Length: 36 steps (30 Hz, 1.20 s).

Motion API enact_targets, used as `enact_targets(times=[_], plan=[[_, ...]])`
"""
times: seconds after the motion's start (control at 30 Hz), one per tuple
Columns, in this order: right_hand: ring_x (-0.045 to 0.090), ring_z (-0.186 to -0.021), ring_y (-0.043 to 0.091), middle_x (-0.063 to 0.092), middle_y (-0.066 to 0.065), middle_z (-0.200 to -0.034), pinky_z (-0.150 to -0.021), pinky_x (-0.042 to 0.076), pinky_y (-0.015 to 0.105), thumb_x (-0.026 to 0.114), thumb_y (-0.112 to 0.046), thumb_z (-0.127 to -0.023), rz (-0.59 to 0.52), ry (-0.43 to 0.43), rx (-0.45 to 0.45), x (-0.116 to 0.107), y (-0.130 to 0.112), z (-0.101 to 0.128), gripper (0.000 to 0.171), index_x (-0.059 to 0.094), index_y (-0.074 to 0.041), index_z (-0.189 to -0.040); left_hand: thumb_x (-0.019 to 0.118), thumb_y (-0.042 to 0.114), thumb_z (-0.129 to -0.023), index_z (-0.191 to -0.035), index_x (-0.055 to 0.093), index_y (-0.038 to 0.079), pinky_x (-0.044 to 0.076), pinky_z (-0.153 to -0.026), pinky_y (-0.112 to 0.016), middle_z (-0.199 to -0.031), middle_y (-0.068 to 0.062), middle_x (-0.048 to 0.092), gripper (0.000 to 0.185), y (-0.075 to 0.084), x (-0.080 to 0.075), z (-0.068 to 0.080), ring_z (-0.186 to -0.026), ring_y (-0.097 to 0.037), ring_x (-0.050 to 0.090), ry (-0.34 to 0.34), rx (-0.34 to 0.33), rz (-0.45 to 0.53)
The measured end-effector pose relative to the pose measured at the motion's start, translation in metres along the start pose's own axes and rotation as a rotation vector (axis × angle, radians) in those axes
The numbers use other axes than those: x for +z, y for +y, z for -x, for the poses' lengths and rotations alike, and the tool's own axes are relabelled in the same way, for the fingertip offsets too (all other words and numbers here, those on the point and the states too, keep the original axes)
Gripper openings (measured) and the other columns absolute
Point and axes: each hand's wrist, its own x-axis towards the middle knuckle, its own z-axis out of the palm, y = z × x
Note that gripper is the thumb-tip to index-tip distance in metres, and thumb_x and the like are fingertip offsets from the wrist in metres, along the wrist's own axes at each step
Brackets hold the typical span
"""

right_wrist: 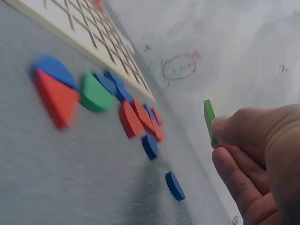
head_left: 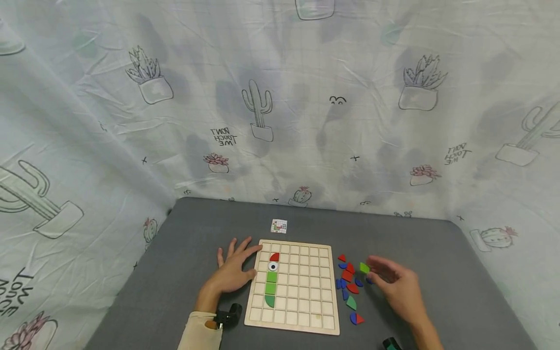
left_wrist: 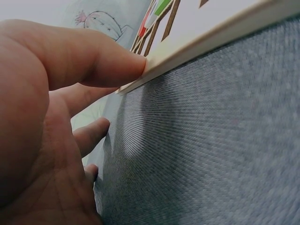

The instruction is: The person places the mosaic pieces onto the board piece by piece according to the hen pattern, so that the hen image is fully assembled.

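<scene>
Green piece (head_left: pixel 364 268) sits in the right hand (head_left: pixel 400 289), pinched between thumb and fingertips, at the right of the board (head_left: pixel 292 329). Key relation, as I judge it: piece to grid. The board lies leftward of the grip, with a scatter of loose pieces (head_left: pixel 347 275) on the table (head_left: pixel 218 218) in between; the filled column (head_left: pixel 271 277) is over on the grid's left side, farther again. Right hand is the nearer to the piece; left hand (head_left: pixel 236 272) is across the board, fingers spread and gripping nothing, thumb and index finger touching the board's left edge, index near the far corner. Long axis: none clear from the head, where the piece reads as a small tilted square. Right wrist view gives it edge-on, a thin slab standing steeply, thumb on one face, backed by the curtain (right_wrist: pixel 197 28). Same view shows whole a curved blue piece (right_wrist: pixel 175 186) just below the hand, which the fingers partly cover from the head. Left wrist view shows the thumb tip meeting the board's side; the green piece is out of that view. Picture card (head_left: pixel 278 226) beyond the board; details too small to read.
</scene>
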Motion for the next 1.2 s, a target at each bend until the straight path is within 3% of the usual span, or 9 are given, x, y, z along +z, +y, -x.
enact_targets(times=[0.2, 0.43, 0.73, 0.83, 1.0, 1.2], plan=[[0.077, -0.099, -0.002, 0.084, 0.010, -0.117, -0.085, 0.058, 0.009, 0.090, 0.000, -0.086, 0.016, 0.056, 0.026, 0.004, -0.024, 0.028, 0.038, 0.081, -0.006, -0.123, 0.074, 0.006, -0.095, -0.158, 0.060, 0.018, -0.017, -0.122, -0.080, -0.180, -0.019, 0.029, 0.066, -0.002, 0.000, 0.001, -0.168, -0.054, 0.001, 0.000, -0.005, -0.016], [0.079, -0.097, 0.004, 0.084, 0.006, -0.114, -0.083, 0.063, 0.017, 0.093, 0.001, -0.083, 0.061, -0.007, 0.156, 0.011, -0.045, 0.053, 0.040, 0.082, -0.008, -0.120, 0.074, 0.005, -0.093, -0.158, 0.061, 0.019, -0.017, -0.122, -0.080, -0.180, -0.019, 0.030, 0.067, -0.002, 0.001, 0.000, -0.168, -0.055, 0.001, 0.001, -0.007, -0.013], [0.076, -0.087, -0.004, 0.085, -0.001, -0.103, -0.074, 0.066, 0.023, 0.095, 0.009, -0.071, 0.113, 0.006, -0.019, 0.010, -0.053, 0.075, 0.046, 0.083, -0.011, -0.110, 0.074, 0.006, -0.093, -0.158, 0.060, 0.019, -0.017, -0.122, -0.080, -0.180, -0.019, 0.031, 0.067, -0.003, 0.002, -0.001, -0.168, -0.055, 0.001, -0.001, -0.003, -0.015], [0.075, -0.086, -0.004, 0.085, -0.002, -0.102, -0.071, 0.066, 0.025, 0.096, 0.009, -0.069, 0.110, 0.011, -0.035, 0.012, -0.057, 0.079, 0.047, 0.084, -0.012, -0.108, 0.073, 0.006, -0.094, -0.158, 0.060, 0.019, -0.017, -0.122, -0.080, -0.180, -0.019, 0.030, 0.067, -0.003, 0.002, -0.001, -0.168, -0.054, 0.001, -0.004, -0.003, -0.015], [0.076, -0.085, -0.004, 0.084, -0.004, -0.100, -0.071, 0.066, 0.025, 0.095, 0.010, -0.070, 0.063, 0.001, -0.035, 0.021, -0.064, 0.082, 0.045, 0.084, -0.012, -0.107, 0.073, 0.006, -0.093, -0.158, 0.060, 0.018, -0.017, -0.122, -0.080, -0.179, -0.019, 0.030, 0.067, -0.004, 0.002, -0.001, -0.168, -0.055, 0.001, 0.002, 0.003, -0.017], [0.080, -0.089, 0.003, 0.085, 0.000, -0.104, -0.071, 0.066, 0.027, 0.095, 0.006, -0.074, -0.002, -0.062, -0.137, 0.040, -0.067, 0.080, 0.043, 0.084, -0.012, -0.112, 0.073, 0.006, -0.093, -0.158, 0.060, 0.018, -0.016, -0.122, -0.080, -0.179, -0.020, 0.030, 0.068, -0.002, 0.001, -0.001, -0.168, -0.056, 0.001, -0.002, 0.002, -0.011]])
